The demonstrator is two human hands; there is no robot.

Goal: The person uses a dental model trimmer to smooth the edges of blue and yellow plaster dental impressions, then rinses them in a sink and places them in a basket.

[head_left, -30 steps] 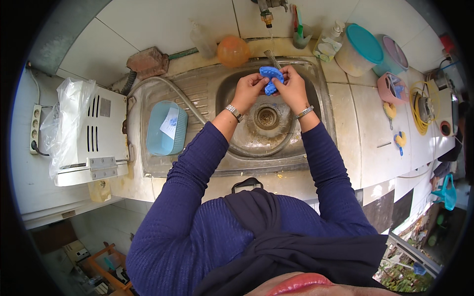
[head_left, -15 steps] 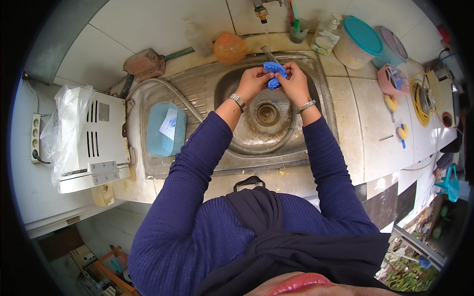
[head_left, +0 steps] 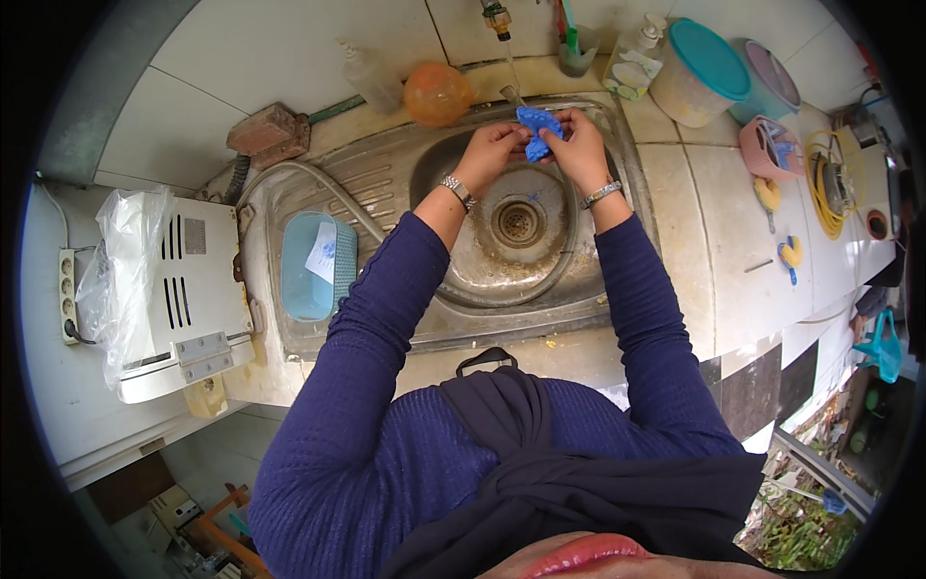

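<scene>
- Bright-blue, bumpy-surfaced piece (head_left: 539, 133): between both hands, above the rear of the basin.
- Right hand (head_left: 581, 151): thumb and fingers grasping the piece from its right side.
- Left hand (head_left: 492, 157): fingers drawn together at the piece's left edge; whether they grip it, cannot tell.
- Stainless-steel sink with ribbed drainboard (head_left: 482, 261): set into the pale tiled bench (head_left: 675, 212), close to the front edge.
- Brass-ended tap (head_left: 499, 23): above the bench's rear edge, thin stream running.
- Light-blue perforated plastic basket (head_left: 345, 261): on the drainboard's left end, white paper (head_left: 321, 253) inside.
- Orange rounded object (head_left: 438, 94): at the bench's rear edge, behind the sink.
- Clear tub with teal lid (head_left: 696, 82): near the rear edge, right of the sink.
</scene>
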